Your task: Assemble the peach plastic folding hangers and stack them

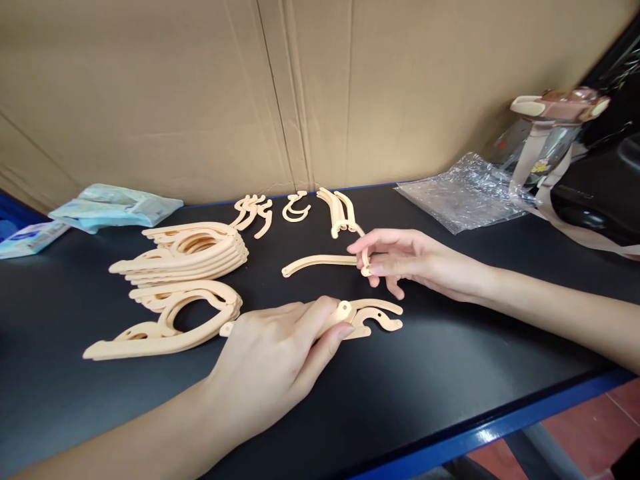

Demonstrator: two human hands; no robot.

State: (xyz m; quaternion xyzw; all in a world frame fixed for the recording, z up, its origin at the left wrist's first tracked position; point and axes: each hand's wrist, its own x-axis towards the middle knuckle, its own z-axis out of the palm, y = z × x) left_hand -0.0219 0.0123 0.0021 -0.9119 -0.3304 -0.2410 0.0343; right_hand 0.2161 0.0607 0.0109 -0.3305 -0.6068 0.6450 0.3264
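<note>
My left hand [277,350] is closed around a beige plastic hanger part [343,310], whose rounded, holed end sticks out past the thumb. Just beyond it, a curved hanger arm [380,305] and a hook-shaped piece [383,320] show; I cannot tell if they are joined to the held part. Between thumb and fingers, my right hand [417,260] pinches a small curved beige hanger piece [365,261], partly hidden by the fingertips. Behind that hand lies a long curved arm [317,261]. Stacked beige folding hangers [200,333] rest left of my left hand.
Loose hooks [263,217] and bundled hanger arms [337,212] lie at the back of the black table [450,393]. A clear plastic bag [460,193], a strapped bottle [555,143] and a black bag [595,193] are at right. Light-blue packets [120,207] lie back left, before a cardboard wall [175,100].
</note>
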